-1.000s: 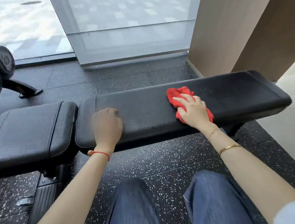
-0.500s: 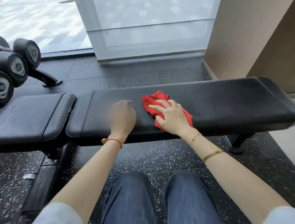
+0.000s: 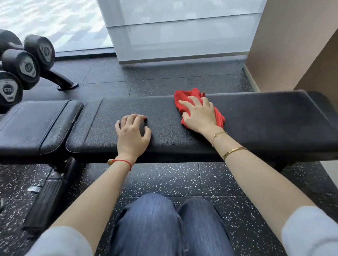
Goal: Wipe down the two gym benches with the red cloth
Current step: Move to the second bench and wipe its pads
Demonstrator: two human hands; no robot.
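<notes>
A black padded gym bench (image 3: 270,123) runs across the view, its long pad on the right and its shorter seat pad (image 3: 32,126) on the left. A crumpled red cloth (image 3: 182,100) lies on the long pad near its far edge. My right hand (image 3: 199,115) presses on the cloth with fingers spread and fairly straight. My left hand (image 3: 132,133) rests on the bare pad to the left of the cloth, fingers curled under, holding nothing. Only this one bench is in view.
A rack of black dumbbells (image 3: 20,64) stands at the left, its foot (image 3: 65,82) on the speckled floor behind the bench. Beyond are a glass panel (image 3: 179,24) and a beige wall (image 3: 295,35). The bench frame (image 3: 49,193) sits at lower left; my knees are below.
My right hand slid the cloth left along the pad toward my left hand, then back right and toward the far edge. My left hand stayed on the pad.
</notes>
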